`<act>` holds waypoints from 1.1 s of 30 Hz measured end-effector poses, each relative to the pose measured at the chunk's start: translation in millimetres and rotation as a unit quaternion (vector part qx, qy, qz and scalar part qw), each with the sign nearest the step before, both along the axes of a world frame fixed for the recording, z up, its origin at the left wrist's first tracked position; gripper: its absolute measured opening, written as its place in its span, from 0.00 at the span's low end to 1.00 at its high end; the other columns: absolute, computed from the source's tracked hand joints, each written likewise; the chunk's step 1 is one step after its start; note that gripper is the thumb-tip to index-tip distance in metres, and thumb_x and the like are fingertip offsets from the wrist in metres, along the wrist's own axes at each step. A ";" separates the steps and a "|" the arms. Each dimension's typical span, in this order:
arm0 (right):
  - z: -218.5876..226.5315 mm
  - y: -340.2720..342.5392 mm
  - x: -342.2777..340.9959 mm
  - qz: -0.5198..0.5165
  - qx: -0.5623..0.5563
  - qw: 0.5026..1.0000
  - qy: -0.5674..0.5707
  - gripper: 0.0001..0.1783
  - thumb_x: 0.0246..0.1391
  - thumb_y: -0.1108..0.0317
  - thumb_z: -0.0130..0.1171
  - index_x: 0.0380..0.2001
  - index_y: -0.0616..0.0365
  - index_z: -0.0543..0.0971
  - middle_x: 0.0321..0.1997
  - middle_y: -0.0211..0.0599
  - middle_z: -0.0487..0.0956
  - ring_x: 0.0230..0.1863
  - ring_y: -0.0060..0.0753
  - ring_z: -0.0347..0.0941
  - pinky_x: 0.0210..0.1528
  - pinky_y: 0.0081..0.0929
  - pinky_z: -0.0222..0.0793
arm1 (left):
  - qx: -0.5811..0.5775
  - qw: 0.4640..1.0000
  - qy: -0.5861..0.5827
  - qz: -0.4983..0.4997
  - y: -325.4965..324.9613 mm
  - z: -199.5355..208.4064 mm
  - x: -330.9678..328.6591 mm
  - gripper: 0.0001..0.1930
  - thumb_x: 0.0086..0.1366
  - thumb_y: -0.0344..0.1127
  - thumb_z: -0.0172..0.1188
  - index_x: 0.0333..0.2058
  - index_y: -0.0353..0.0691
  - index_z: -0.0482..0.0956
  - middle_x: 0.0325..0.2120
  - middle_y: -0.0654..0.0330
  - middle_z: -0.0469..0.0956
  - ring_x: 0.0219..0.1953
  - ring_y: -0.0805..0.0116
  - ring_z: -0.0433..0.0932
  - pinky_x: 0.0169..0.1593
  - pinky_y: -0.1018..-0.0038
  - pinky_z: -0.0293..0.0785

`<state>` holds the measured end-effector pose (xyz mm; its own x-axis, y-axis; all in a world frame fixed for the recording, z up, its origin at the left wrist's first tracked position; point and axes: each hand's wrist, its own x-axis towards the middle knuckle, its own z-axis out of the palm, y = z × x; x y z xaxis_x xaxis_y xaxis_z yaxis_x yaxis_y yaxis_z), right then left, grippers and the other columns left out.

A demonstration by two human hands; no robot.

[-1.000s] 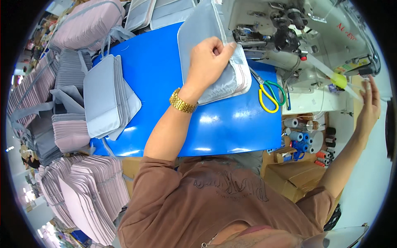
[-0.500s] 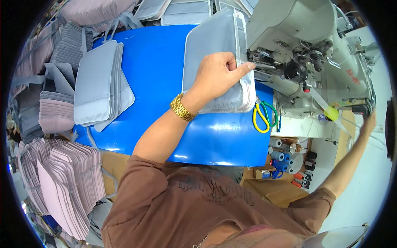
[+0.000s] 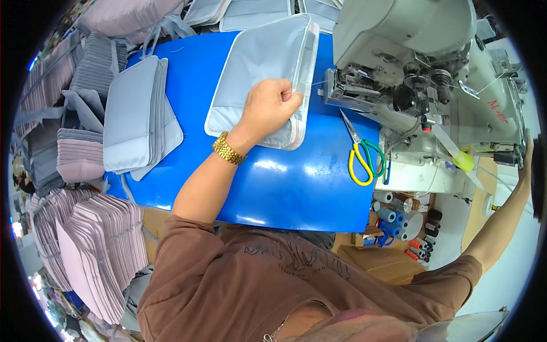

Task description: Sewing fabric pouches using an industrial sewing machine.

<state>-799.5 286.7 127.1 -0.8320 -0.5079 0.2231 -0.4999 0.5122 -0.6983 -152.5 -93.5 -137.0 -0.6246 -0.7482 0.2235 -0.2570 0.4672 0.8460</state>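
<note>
In the head view, the grey fabric pouch is laid on the blue bench at twelve o'clock, beside the sewing machine. Its right edge is pinched by the left hand, grip closed. The right hand, at three o'clock, is half hidden; its grip cannot be told. Yellow-handled scissors are laid nearby.

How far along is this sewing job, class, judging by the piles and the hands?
Done, seemingly: a stack of grey pouches lies left on the blue table. In hand: the left hand holds a grey pouch beside the sewing machine. Left: apparently the pinkish piles.
</note>
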 end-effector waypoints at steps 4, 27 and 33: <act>-27.9 -1.3 10.2 -0.029 -0.189 0.966 -0.176 0.30 0.67 0.48 0.52 0.59 0.62 0.75 0.43 0.38 0.82 0.37 0.24 0.79 0.44 0.25 0.74 | -0.065 0.996 -0.057 0.023 -4.1 -14.7 -8.7 0.16 0.56 0.40 0.60 0.17 0.34 0.74 0.18 0.47 0.75 0.25 0.47 0.76 0.30 0.56 0.71; -248.9 -25.8 364.0 0.018 -0.212 0.976 -0.053 0.18 0.67 0.60 0.55 0.53 0.59 0.78 0.47 0.36 0.80 0.45 0.28 0.78 0.49 0.28 0.75 | -0.222 0.962 -0.131 0.094 -1.2 92.9 161.5 0.13 0.69 0.38 0.55 0.29 0.34 0.70 0.24 0.49 0.71 0.26 0.48 0.72 0.32 0.58 0.67; -326.2 -77.7 525.0 0.151 -0.168 0.959 -0.173 0.09 0.61 0.73 0.59 0.43 0.63 0.82 0.37 0.37 0.83 0.34 0.27 0.79 0.38 0.24 0.74 | -0.263 0.961 0.020 0.087 -61.9 141.4 125.8 0.19 0.69 0.35 0.58 0.22 0.35 0.62 0.18 0.63 0.56 0.24 0.76 0.56 0.27 0.72 0.57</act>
<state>-274.5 209.0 -199.0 -0.7127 -0.6843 0.1540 -0.2985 0.0973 -0.9494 -26.6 -155.4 4.4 -0.4838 -0.6168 0.6209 -0.3413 0.7862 0.5151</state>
